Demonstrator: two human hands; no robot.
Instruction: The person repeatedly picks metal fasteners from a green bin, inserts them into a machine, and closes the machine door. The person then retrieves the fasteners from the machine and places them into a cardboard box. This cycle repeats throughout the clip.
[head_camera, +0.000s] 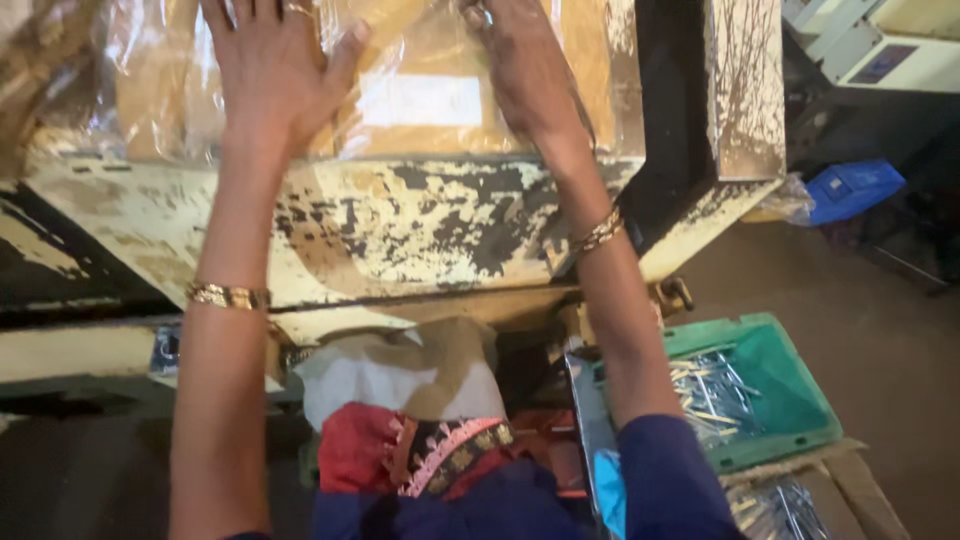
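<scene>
Worn cream machine bed (400, 215) serving as desk. Above it, brown package (420, 90) in clear plastic wrap, pressed flat under both hands: left hand (275, 70) fingers spread open, right hand (525, 70) fingers cut off, state unclear. Wrap already on. Below right fingers, green crate (790, 385) holding metal pins (710, 385).

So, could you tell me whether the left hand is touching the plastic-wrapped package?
Touching: the head view shows the left hand pressed flat on the plastic-wrapped package.
</scene>
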